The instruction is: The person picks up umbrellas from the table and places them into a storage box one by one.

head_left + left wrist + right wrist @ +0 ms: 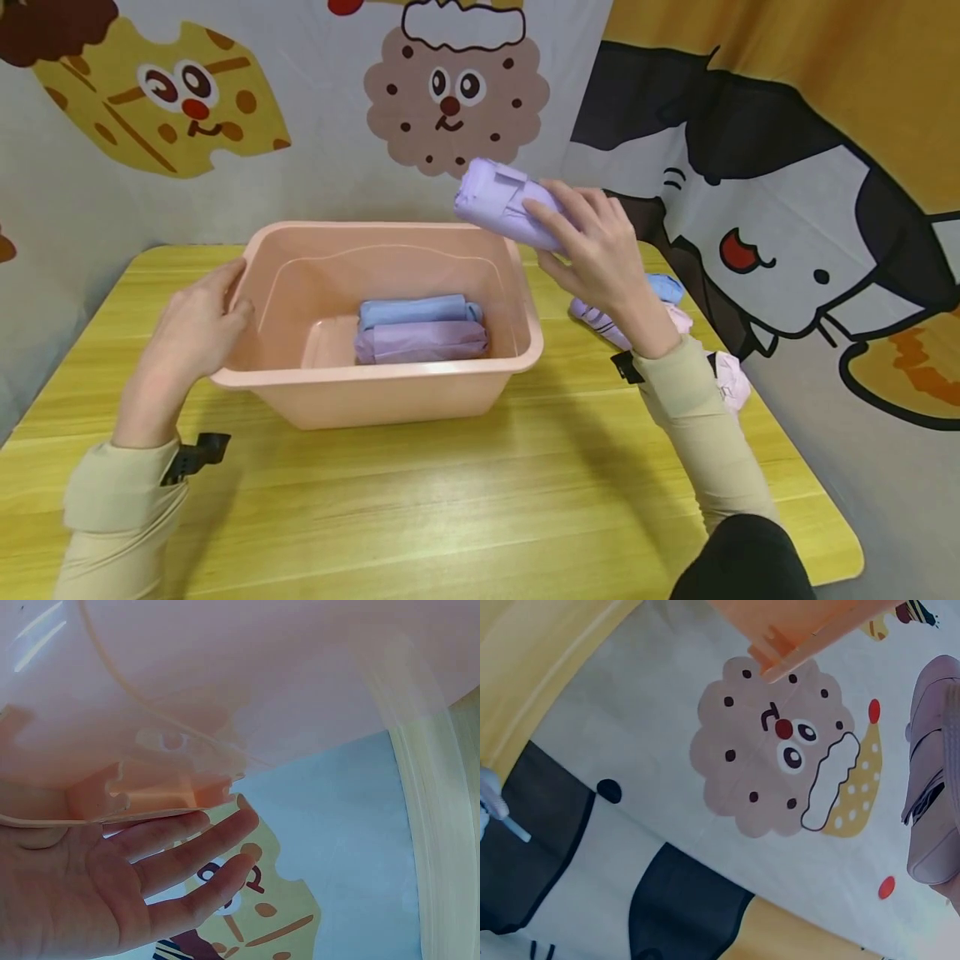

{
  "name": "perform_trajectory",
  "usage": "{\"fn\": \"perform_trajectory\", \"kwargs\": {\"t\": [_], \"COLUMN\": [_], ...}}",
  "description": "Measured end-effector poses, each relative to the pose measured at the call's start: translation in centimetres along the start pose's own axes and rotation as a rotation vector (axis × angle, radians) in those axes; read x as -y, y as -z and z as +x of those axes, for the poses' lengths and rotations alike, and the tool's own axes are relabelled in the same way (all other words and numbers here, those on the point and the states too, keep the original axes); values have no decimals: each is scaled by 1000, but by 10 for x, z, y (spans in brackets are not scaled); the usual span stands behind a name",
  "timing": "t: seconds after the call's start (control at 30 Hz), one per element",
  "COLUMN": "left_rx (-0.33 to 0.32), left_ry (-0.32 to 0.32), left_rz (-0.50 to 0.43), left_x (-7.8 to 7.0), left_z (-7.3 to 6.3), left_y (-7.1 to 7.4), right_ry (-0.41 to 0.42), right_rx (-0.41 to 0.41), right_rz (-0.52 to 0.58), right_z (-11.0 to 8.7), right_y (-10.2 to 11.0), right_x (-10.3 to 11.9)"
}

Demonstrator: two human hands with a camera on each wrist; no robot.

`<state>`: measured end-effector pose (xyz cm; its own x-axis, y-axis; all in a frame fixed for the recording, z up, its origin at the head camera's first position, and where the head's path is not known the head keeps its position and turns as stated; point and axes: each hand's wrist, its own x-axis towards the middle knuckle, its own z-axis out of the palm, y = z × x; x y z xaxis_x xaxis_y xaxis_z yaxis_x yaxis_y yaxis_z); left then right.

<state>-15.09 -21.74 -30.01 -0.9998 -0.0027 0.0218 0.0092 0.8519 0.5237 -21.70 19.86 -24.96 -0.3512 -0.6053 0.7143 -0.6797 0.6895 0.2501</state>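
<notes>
A peach plastic bin [375,400] stands on the table, with a blue rolled bundle [412,311] and a purple rolled bundle [420,342] side by side inside it. My left hand [197,321] holds the bin's left rim; the left wrist view shows the fingers [202,847] under the rim, outside the wall. Above the bin's far right corner, my right hand [592,242] grips a lilac rolled bundle [502,200], tilted in the air. Dark lines mark this bundle [930,772] in the right wrist view, where most of the hand is out of frame.
Right of the bin, partly behind my right forearm, lie a striped lilac bundle [600,322], a blue bundle [665,288] and a pink bundle [731,382]. A cartoon-printed cloth [315,192] hangs behind the wooden table [420,500].
</notes>
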Motion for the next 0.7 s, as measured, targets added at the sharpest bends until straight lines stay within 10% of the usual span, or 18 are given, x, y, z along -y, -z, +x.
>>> {"fn": "perform_trajectory", "kwargs": {"t": [0.7], "left_rx": [-3], "left_ry": [0], "left_rz": [0], "left_x": [0], "left_z": [0], "left_y": [0], "right_ry": [156], "right_rx": [182], "right_rz": [40], "right_z": [56], "right_y": [-22], "right_x": [20]}}
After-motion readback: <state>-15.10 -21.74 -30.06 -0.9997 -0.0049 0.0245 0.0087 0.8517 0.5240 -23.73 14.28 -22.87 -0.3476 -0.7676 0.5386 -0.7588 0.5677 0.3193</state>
